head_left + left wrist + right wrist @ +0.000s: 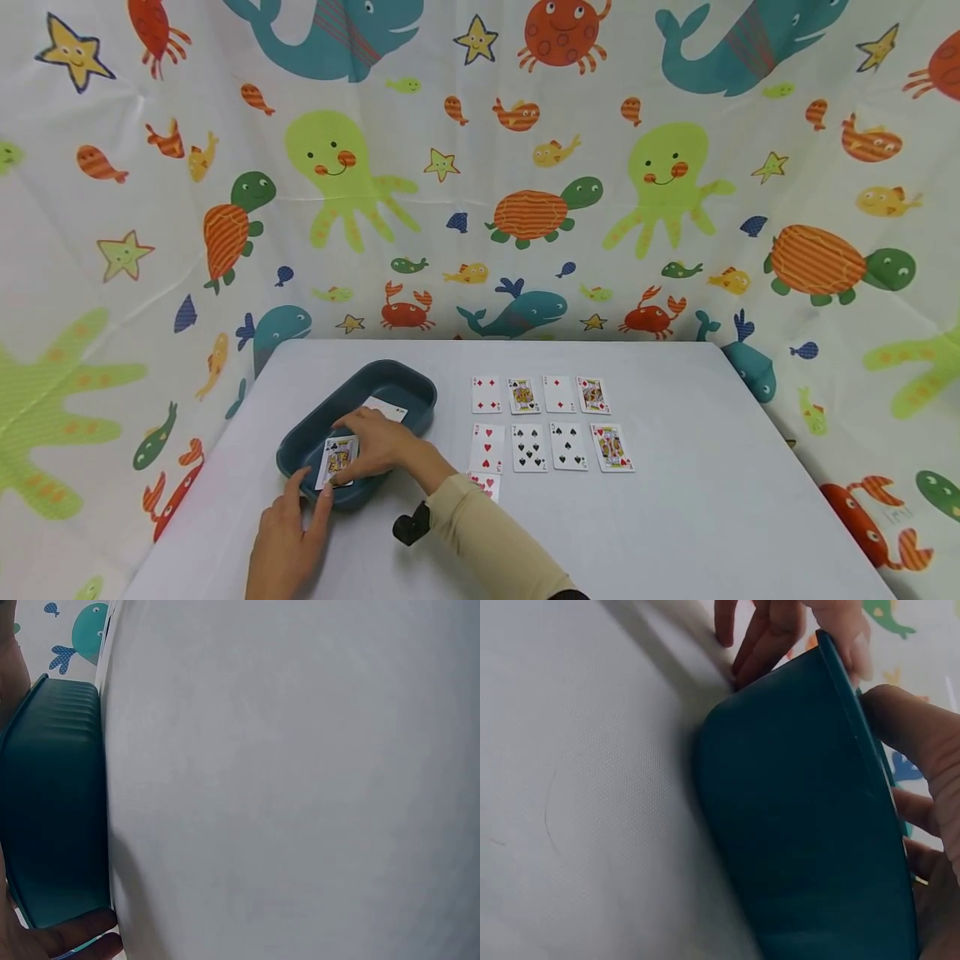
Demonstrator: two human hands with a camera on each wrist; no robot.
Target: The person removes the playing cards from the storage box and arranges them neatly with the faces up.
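A dark teal plastic tub (408,373) stands on the left part of the white table. My left hand (287,533) holds its near left end, the thumb at the rim and the fingers along the outer wall. Inside the tub, my right hand (378,442) grips a face playing card (337,457) marked with clubs between thumb and fingers. Whether more cards lie under it, I cannot tell. Another white card (386,408) lies farther back in the tub, partly covered by the right hand. In the right wrist view the tub wall (795,780) hides the cards.
Right of the tub, face-up cards lie in rows on the table (675,517): a back row with a diamond card (486,394), a front row with a king of hearts (612,447). Another heart card (486,485) is partly behind the right sleeve (487,533). A sea-animal curtain (465,125) hangs behind.
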